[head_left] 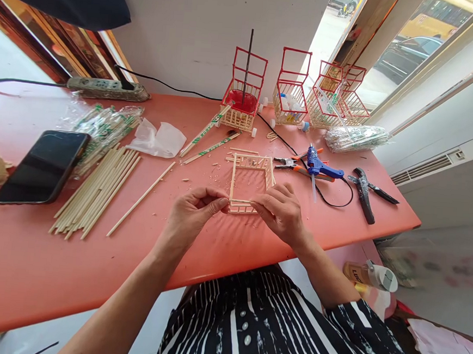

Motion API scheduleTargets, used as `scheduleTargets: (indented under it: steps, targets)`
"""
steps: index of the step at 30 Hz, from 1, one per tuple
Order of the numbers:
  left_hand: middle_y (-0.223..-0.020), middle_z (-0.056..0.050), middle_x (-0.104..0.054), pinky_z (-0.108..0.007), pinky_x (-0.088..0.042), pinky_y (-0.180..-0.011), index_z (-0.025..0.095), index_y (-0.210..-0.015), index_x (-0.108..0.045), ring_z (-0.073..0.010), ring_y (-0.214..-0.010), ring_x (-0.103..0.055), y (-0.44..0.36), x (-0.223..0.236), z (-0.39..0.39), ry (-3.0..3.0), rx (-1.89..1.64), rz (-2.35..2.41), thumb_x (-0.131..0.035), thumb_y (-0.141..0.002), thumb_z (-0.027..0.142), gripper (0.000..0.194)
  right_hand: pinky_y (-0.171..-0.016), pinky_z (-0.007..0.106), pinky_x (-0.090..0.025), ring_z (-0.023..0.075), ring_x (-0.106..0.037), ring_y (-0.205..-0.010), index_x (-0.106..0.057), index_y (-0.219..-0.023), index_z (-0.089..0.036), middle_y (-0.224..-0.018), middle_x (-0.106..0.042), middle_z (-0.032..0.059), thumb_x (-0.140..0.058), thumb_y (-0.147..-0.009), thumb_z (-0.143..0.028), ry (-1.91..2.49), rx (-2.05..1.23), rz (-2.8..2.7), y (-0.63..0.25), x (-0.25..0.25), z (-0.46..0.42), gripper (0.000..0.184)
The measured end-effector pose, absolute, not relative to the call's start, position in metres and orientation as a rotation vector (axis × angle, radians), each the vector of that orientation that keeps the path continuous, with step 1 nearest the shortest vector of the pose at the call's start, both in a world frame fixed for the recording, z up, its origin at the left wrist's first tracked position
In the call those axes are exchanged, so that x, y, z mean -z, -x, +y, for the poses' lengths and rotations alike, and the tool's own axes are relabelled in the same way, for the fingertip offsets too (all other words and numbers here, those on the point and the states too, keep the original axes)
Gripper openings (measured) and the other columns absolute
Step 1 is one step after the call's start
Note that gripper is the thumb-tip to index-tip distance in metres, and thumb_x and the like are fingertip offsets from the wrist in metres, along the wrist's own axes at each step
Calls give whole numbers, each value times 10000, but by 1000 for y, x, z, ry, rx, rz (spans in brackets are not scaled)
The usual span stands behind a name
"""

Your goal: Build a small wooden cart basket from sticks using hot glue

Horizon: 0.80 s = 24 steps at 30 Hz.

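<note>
Red table: front edge used, presumably for easy reach.
Left hand and right hand are set at the stick frame's near side; glue gun laid rightward, handy; thin stick clamped at both ends by fingertips, apparently for alignment.

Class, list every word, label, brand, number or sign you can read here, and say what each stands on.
"LUC": on the bottle at lower right; any further letters are unclear.
Too small to read: green print on the loose wrapped sticks and on the bagged bundle at left.
</note>
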<state>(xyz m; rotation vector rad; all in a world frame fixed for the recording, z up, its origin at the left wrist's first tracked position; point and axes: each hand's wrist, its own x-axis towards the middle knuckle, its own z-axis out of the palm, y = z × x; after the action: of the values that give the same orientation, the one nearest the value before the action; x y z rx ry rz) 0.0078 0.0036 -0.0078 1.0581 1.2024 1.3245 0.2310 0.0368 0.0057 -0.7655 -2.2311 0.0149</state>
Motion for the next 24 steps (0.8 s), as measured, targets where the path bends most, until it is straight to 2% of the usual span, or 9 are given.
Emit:
scheduleTargets:
  steps: [11, 24]
  targets:
    - [-694, -23, -753, -320, -617, -721, 189, -824, -750, -183, -677, -739, -8, 7, 3, -1052, -1306, 1191, -887, -724, 416, 284, -792, 330, -382, 159, -520, -728, -740, -933, -198, -726, -674, 10, -558, -1099, -315, 792, -7, -2252, -231, -7, 37, 273]
    - [-720, -24, -758, -314, -609, -683, 200, -773, -750, -185, -677, -733, -10, 5, 2, -1116, -1338, 1253, -891, -701, 408, 261, -789, 338, -368, 166, -503, -726, -754, -955, -211, -713, -649, 9, -543, -1104, -334, 829, -25, -2269, -232, -7, 36, 286]
